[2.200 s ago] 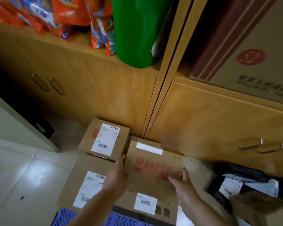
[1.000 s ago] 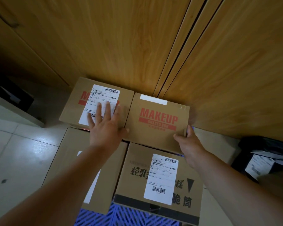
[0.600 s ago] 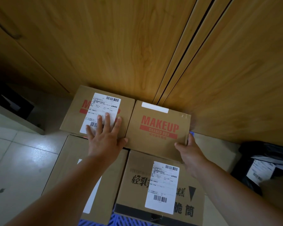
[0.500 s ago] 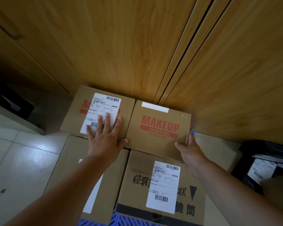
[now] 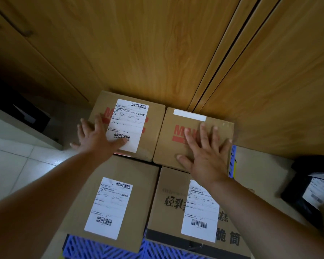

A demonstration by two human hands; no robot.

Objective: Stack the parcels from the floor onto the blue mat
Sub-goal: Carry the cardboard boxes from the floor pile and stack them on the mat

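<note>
Both hands, left hand (image 5: 95, 139) and right hand (image 5: 206, 156), are pressing spread flat on 2 stiff brown cardboard parcels (image 5: 151, 128), (image 5: 219, 131); probably light, best gripped by opposite side edges.

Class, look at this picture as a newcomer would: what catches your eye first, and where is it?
Two hands pressed flat on two back boxes: the left hand on the labelled box, the right hand on the red-lettered box. Both boxes sit against the wooden cabinet, with two larger boxes nearer on the blue mat.
</note>
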